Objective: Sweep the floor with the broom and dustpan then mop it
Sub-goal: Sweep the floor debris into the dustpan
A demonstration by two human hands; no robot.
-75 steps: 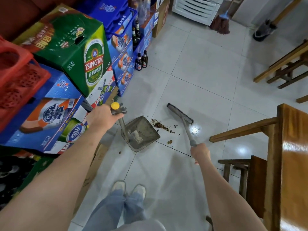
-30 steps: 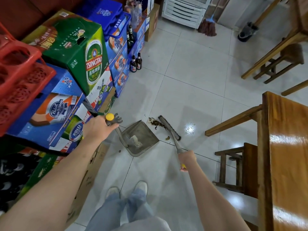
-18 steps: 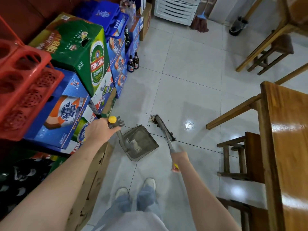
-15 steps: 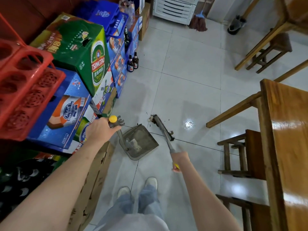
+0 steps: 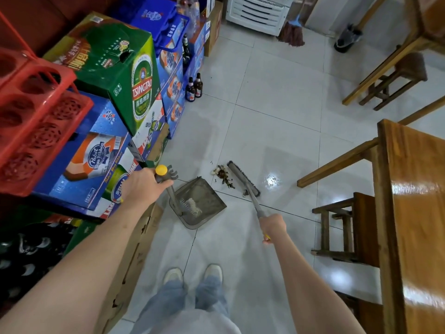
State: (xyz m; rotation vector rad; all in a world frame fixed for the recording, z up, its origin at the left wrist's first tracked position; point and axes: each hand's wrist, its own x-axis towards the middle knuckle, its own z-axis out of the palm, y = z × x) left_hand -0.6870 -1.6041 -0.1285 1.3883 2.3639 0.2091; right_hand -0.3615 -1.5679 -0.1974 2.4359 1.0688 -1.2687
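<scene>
My left hand (image 5: 142,186) grips the yellow-capped handle of a grey dustpan (image 5: 199,204), which rests on the white tiled floor with some white scraps inside. My right hand (image 5: 273,226) holds the grey handle of a broom (image 5: 243,178). The broom head lies on the floor just right of a small pile of dark debris (image 5: 222,174), which sits just beyond the dustpan's open mouth. A mop (image 5: 291,34) leans at the far wall.
Stacked beer cartons (image 5: 120,75) and a red crate (image 5: 31,116) line the left side, with two bottles (image 5: 193,88) on the floor. A wooden table (image 5: 414,213) and stools (image 5: 342,227) stand on the right. My feet (image 5: 192,276) are below.
The broom swept the debris leftward to the dustpan's mouth. The view shifted, and now the broom head sits slightly back to the right of the pile.
</scene>
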